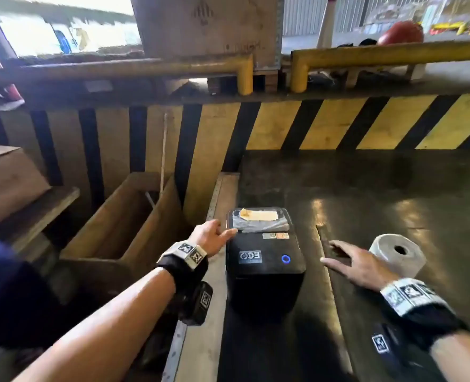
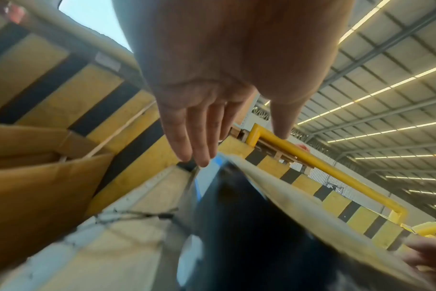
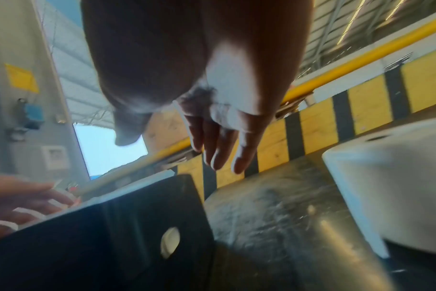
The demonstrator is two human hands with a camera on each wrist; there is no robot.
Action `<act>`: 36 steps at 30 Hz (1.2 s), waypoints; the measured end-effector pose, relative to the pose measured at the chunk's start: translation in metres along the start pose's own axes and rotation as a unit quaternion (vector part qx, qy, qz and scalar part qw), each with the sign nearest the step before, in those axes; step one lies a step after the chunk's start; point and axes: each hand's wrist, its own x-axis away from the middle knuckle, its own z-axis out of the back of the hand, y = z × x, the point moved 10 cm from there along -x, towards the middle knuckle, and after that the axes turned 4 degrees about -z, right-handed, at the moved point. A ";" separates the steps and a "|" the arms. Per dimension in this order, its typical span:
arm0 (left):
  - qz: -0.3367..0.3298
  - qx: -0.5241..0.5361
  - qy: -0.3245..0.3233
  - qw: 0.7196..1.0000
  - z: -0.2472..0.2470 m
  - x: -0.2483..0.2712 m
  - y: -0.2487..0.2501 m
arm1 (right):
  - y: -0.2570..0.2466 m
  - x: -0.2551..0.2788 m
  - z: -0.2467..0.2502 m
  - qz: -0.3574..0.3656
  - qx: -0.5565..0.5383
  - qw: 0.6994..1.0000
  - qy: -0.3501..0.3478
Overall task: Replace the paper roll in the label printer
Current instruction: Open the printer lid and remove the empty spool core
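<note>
black label printer (image 1: 264, 260) blurs in wrist views; left hand (image 1: 210, 237) flat-fingered on top, right hand (image 1: 357, 264) spread beside paper roll (image 1: 397, 255).

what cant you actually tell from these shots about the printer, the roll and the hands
- Inside the label printer: cover is down in the head view, so any old roll is hidden.
- Left hand fingertips at the printer's top left edge: contact is unclear; the left wrist view is blurred there.
- Logo sticker: too small and soft to read.
- Paper roll: its near left side is hidden behind the right hand.
</note>
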 end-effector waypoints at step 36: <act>-0.070 0.084 -0.110 0.988 -0.047 0.047 -0.002 | -0.046 -0.001 -0.063 0.036 0.022 0.995 -0.094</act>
